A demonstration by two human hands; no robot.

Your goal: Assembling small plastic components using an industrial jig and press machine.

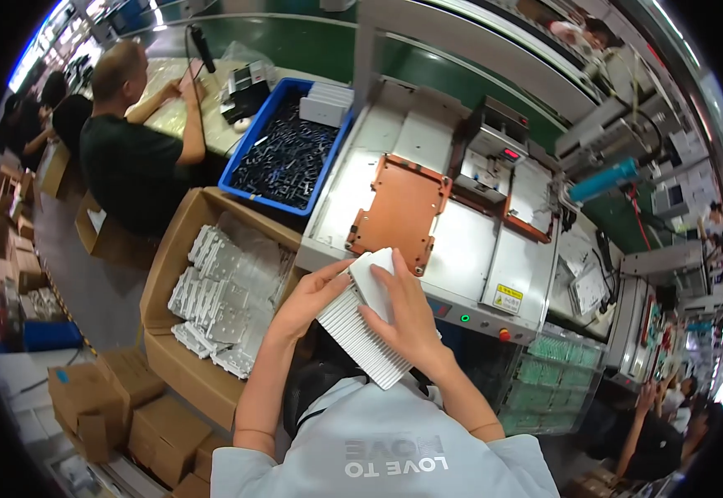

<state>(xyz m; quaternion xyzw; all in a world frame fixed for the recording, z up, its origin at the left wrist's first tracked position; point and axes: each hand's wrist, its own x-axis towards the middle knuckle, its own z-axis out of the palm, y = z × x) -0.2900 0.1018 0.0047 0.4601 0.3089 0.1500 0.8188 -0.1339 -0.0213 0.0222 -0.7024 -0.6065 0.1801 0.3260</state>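
Observation:
Close in front of my chest I hold a white finned metal heat sink (363, 342), tilted, its long fins facing up. My left hand (311, 297) grips its upper left edge with the thumb on top. My right hand (404, 309) is closed over a smooth, pale rectangular block (371, 286) at its upper end, the thumb lying across toward the fins. Whether that block is part of the heat sink or a separate piece I cannot tell. Just beyond my hands lies an orange fixture plate (399, 212) on the white machine bench (461, 249).
At left, a cardboard box (166, 274) holds several silvery metal castings (216, 295). Behind it, a blue bin (237, 158) contains small black parts and white blocks. A person (137, 158) works at the far-left table. Right of the fixture stands a small device with a red display (498, 153).

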